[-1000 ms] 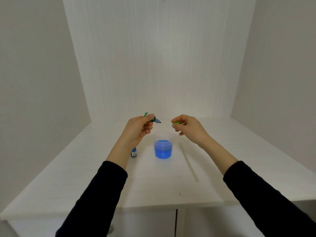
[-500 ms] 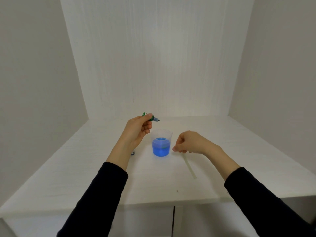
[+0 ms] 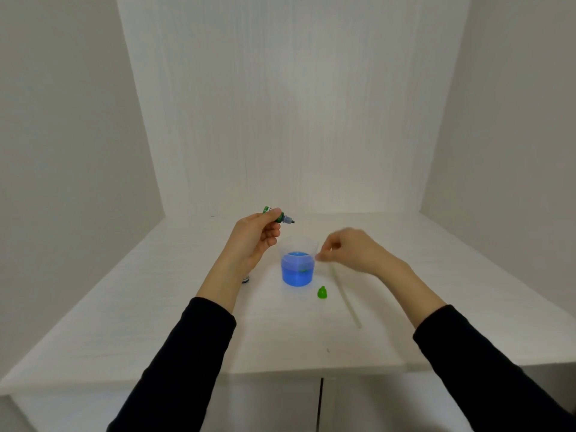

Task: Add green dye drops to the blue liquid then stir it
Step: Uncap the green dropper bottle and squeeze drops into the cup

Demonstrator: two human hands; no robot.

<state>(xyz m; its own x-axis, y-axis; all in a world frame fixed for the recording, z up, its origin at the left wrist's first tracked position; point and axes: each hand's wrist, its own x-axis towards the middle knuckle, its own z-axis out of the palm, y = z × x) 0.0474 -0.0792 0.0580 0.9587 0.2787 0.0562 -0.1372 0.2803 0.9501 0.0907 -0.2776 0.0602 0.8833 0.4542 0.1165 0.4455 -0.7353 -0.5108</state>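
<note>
That tiny dye bottle [image 3: 278,216] pinched in the left hand [image 3: 254,236] looks light and squeezable, so hold mid-body; right hand [image 3: 349,249] is blurred, can't tell its grip.

The left hand [image 3: 254,235] pinches a small green dye bottle [image 3: 278,216] between thumb and fingers, tilted with its uncapped nozzle pointing right — held above and just left of a clear cup [image 3: 298,263] of blue liquid [image 3: 297,273]. The right hand [image 3: 350,249], blurred, has curled fingers at the cup's right rim; whether they touch it is unclear. A green cap [image 3: 322,292] stands on the white desk [image 3: 156,322] near the cup, beside a pale stirring stick [image 3: 346,294]. Another small bottle [image 3: 246,279] peeks out behind the left wrist.
</note>
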